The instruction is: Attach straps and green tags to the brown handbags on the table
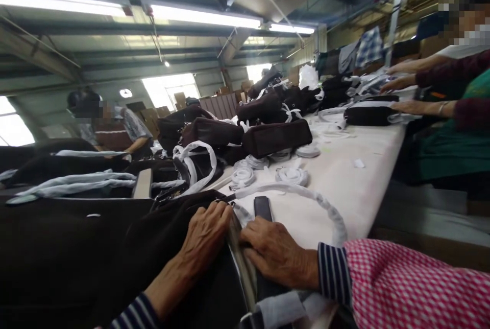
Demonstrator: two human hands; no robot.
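Note:
A dark handbag (209, 293) lies in front of me, its long opening running between my two hands. My left hand (206, 232) is closed on the left edge of that opening, fingers curled over the rim. On the opposite edge, my right hand (277, 252) is closed with thumb and fingers bent around it. A dark flat tab (262, 207) sticks up just beyond my right knuckles. The bag's handle (332, 214), wrapped in white material, arcs over the table to the right. The bag's inside is mostly hidden.
Dark bags (277, 137) are heaped along the white table (367, 186), with white-wrapped coils (291, 175) before them. More large dark bags (57, 247) crowd the left. One person (118, 130) works at far left; other people's arms (424, 108) reach over the table at right.

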